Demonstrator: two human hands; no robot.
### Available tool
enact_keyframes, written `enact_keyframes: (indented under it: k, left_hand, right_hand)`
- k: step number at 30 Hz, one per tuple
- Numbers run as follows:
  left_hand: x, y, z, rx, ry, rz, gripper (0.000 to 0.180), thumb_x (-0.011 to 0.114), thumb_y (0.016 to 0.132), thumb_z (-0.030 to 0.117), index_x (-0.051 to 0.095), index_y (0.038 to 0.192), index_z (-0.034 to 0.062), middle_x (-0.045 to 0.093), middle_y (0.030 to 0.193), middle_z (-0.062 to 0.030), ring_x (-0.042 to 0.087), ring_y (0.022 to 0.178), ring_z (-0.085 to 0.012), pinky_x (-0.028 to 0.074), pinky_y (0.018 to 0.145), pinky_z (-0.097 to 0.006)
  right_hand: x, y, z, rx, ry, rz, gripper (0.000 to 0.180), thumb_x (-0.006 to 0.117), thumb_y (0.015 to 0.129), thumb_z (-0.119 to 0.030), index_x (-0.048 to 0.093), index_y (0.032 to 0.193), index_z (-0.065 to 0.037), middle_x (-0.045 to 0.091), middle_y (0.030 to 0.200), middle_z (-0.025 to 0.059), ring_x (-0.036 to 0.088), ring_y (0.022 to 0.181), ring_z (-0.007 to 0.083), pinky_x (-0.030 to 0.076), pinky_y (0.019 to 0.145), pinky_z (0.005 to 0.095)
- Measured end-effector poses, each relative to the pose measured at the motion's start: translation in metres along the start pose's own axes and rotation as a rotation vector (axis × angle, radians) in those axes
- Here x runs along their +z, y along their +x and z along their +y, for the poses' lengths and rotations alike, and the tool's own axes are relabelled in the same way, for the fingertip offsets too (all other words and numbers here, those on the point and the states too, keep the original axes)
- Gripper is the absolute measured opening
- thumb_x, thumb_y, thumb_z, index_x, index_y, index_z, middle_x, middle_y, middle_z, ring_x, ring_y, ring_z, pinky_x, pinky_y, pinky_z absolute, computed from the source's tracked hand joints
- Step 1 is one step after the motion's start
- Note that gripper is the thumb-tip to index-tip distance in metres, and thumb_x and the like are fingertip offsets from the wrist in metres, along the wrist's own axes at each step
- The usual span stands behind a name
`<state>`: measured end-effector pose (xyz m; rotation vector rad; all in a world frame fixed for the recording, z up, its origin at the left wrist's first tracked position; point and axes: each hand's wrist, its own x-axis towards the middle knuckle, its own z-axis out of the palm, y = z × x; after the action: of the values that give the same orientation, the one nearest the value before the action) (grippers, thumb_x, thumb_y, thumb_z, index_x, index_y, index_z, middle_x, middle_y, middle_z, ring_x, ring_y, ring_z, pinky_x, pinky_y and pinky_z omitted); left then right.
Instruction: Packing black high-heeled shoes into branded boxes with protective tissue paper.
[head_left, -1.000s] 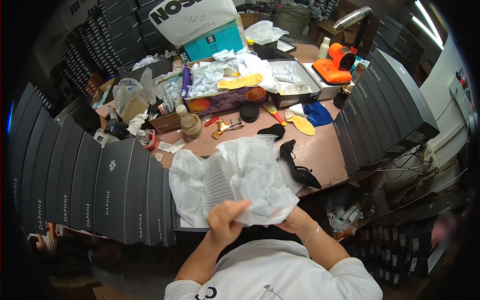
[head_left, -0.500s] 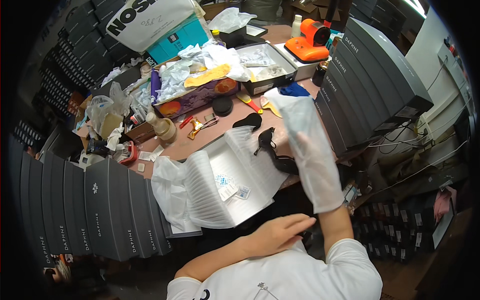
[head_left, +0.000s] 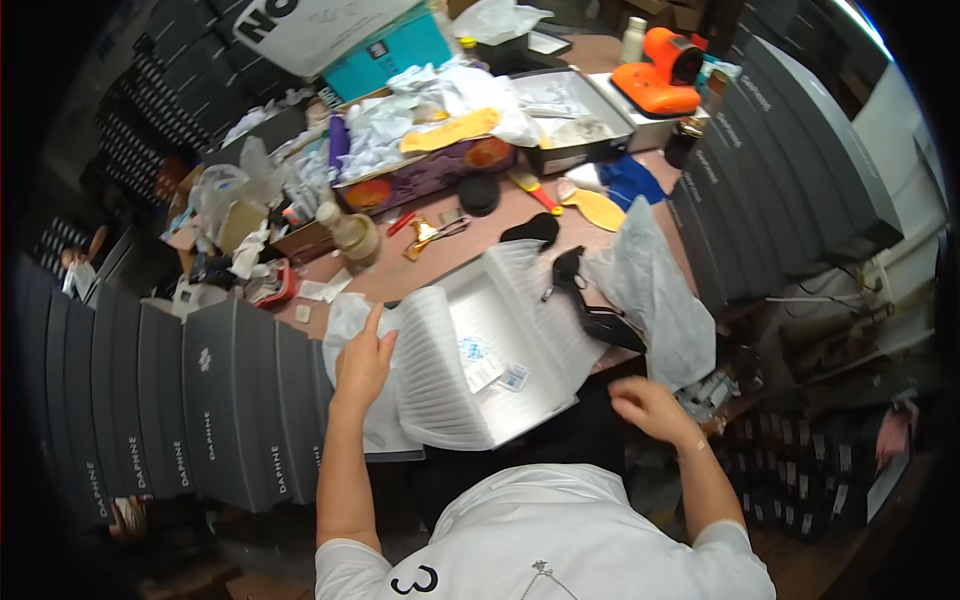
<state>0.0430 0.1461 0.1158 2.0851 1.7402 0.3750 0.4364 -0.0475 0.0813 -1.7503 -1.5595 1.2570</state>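
My left hand [head_left: 362, 362] is over a crumpled white plastic bag [head_left: 350, 318] at the left side of an open shoe box [head_left: 540, 410]. Its index finger and thumb stand apart; the other fingers are partly hidden. My right hand [head_left: 648, 408] has its fingers curled in, with nothing visible in them. Just above it a translucent white bag [head_left: 665, 300] lies over the table's edge. Ribbed white foam sheets [head_left: 440, 370] spread over both sides of the box. Small printed packets [head_left: 485, 365] lie inside. A black strappy shoe [head_left: 605, 322] rests between the foam and the bag.
Stacks of dark shoe boxes stand at the left [head_left: 235, 400] and right [head_left: 790, 190]. Behind are a purple carton of crumpled paper [head_left: 400, 190], a glue jar [head_left: 352, 238], a black round lid [head_left: 479, 194], a yellow insole [head_left: 597, 210] and an orange device [head_left: 655, 80].
My right arm has come out of the translucent bag, which now lies by the shoe. My left hand has moved from near my chest up and left to the white bag. The view has shifted slightly.
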Motion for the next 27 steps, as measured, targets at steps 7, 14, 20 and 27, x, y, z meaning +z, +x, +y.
enact_keyframes:
  k: [7,14,20,27]
  left_hand:
    - [0.001,-0.01,0.061,0.215,-0.47,-0.053,0.036,0.068,0.086,0.015,0.061,0.118,0.0005,0.064,0.077,-0.0082,0.061,0.068,-0.0124,0.048,0.063,-0.026]
    - [0.045,-0.064,0.095,0.389,-1.004,-0.097,0.063,0.064,0.089,0.009,0.033,0.144,0.0024,0.056,0.127,-0.0145,0.052,0.121,-0.0203,0.039,0.102,-0.032]
    - [0.005,-0.082,0.098,0.397,-1.09,-0.149,0.044,0.069,0.082,0.004,0.053,0.123,0.0017,0.063,0.097,-0.0057,0.059,0.093,-0.0117,0.044,0.085,-0.029]
    - [-0.048,-0.102,0.086,0.911,0.109,-0.195,0.031,0.06,0.084,0.012,0.061,0.115,0.013,0.052,0.075,-0.0035,0.056,0.079,-0.0193,0.038,0.097,-0.047]
  right_hand:
    - [-0.014,0.132,0.034,-0.087,-0.724,0.249,0.046,0.072,0.072,-0.007,0.057,0.115,-0.001,0.065,0.096,0.0168,0.061,0.09,0.0365,0.045,0.091,0.0421]
    - [-0.015,0.045,-0.115,-0.353,0.073,0.264,0.039,0.079,0.074,-0.011,0.057,0.104,0.002,0.065,0.084,0.0063,0.063,0.084,0.0154,0.05,0.075,0.0312]
    - [0.028,0.039,-0.115,-0.509,0.801,-0.004,0.082,0.078,0.078,-0.027,0.032,0.142,-0.004,0.045,0.136,0.0124,0.047,0.125,0.0274,0.042,0.102,0.0402]
    - [0.062,0.047,-0.097,-0.087,1.054,-0.645,0.061,0.079,0.073,-0.041,0.064,0.108,0.007,0.055,0.127,0.0254,0.059,0.11,0.0336,0.046,0.097,0.0423]
